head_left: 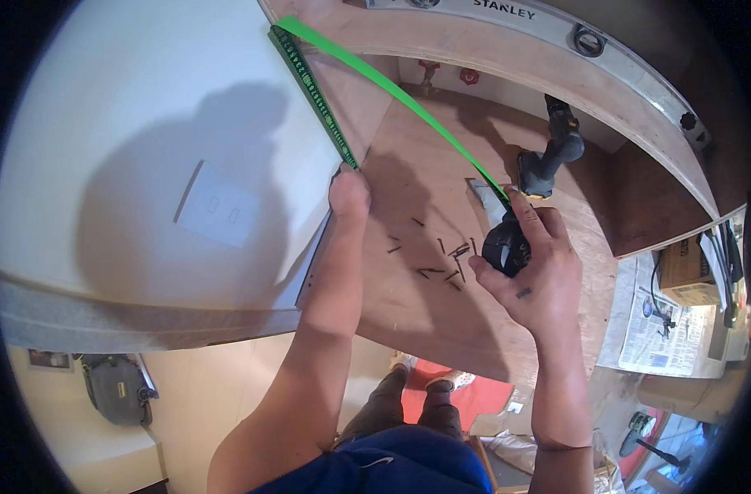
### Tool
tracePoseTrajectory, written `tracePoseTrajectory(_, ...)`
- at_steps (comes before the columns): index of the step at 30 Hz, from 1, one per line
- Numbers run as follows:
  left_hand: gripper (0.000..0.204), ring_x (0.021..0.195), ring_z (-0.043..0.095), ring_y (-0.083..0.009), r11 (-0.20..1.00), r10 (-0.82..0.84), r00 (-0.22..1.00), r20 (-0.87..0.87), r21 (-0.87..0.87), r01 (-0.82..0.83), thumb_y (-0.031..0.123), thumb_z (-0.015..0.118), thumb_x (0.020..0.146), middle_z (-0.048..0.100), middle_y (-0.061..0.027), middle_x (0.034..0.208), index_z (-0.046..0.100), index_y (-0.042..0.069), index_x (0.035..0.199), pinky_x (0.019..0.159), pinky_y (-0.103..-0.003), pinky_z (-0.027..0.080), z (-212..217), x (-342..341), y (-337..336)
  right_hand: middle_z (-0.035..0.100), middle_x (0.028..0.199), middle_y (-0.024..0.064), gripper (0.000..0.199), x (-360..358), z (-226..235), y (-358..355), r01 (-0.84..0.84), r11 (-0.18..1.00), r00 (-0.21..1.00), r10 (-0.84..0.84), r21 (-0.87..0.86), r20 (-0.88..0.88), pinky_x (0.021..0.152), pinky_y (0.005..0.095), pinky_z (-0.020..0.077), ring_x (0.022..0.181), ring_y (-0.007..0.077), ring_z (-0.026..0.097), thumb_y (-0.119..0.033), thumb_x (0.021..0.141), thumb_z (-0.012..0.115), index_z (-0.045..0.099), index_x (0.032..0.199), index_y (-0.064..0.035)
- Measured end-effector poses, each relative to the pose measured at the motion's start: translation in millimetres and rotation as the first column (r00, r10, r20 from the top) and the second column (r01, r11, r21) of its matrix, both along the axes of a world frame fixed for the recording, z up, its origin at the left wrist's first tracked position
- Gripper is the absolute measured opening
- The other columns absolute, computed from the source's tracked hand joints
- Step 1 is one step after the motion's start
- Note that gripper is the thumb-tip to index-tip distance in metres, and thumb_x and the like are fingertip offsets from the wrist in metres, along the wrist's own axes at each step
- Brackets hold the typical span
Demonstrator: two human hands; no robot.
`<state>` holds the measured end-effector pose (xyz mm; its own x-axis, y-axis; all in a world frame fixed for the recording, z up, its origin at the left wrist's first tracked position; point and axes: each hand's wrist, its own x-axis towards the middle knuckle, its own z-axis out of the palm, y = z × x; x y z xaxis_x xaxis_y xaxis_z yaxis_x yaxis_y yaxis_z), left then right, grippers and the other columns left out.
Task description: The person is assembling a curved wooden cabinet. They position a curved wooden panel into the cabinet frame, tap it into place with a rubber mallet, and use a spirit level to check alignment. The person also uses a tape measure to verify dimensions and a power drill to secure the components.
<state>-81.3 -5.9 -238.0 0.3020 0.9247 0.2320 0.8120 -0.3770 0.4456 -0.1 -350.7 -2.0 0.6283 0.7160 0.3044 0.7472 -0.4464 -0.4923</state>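
Observation:
My right hand [548,267] is closed around the black case of a tape measure [505,245], with a finger along its top. From the case a bright green blade [392,89] arcs up to the far left and folds over there. Its marked face [313,95] then comes back down along the edge of the white wall. At the near end of that stretch, my left hand [350,194] pinches the blade's end against the wall edge; the fingertips are partly hidden. Several dark screws [453,257] lie scattered on the wooden panel [420,317] between my hands.
A cordless drill [548,152] stands at the back right, under a curved plywood edge. Along that edge rests a long spirit level [589,39]. Newspaper [659,333] and a cardboard box [690,267] are at the right. The white wall carries a switch plate [216,206].

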Motion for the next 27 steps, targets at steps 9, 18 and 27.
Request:
tracePoseTrajectory(9, 0.022, 0.086, 0.072, -0.0456, 0.999, -0.026, 0.998, -0.051, 0.022, 0.027, 0.020, 0.055, 0.100, 0.073, -0.0272, 0.087, 0.059, -0.001, 0.101, 0.078, -0.056, 0.057, 4.9, -1.7, -4.5, 0.065, 0.108, 0.0152, 0.081, 2.1, 0.9, 0.5, 0.003, 1.000, 1.000, -0.003, 0.017, -0.019, 0.076, 0.0467, 0.0584, 0.089, 0.0358, 0.071, -0.037, 0.066, 0.087, 0.062, 0.140, -0.0132)
tracePoseTrajectory(18, 0.021, 0.086, 0.072, -0.0452, 0.999, -0.015, 0.998, -0.066, 0.050, 0.018, 0.019, 0.056, 0.100, 0.072, -0.0275, 0.086, 0.060, -0.001, 0.100, 0.078, -0.056, 0.057, 1.4, -0.3, -2.6, 0.065, 0.109, 0.0153, 0.081, -0.2, 1.8, 0.8, -0.002, 1.000, 0.999, 0.002, 0.010, -0.047, 0.077, 0.0467, 0.0585, 0.091, 0.0359, 0.071, -0.033, 0.066, 0.085, 0.061, 0.141, -0.0148)
tracePoseTrajectory(27, 0.022, 0.086, 0.072, -0.0452, 0.999, -0.016, 0.998, -0.065, 0.034, 0.018, 0.021, 0.056, 0.101, 0.073, -0.0270, 0.088, 0.060, -0.001, 0.100, 0.078, -0.056, 0.057, 4.0, 0.2, -3.0, 0.065, 0.110, 0.0162, 0.084, -1.8, 0.5, 0.6, -0.021, 1.000, 0.998, 0.021, 0.003, -0.054, 0.077, 0.0462, 0.0584, 0.092, 0.0363, 0.071, -0.029, 0.066, 0.085, 0.058, 0.145, -0.0166)
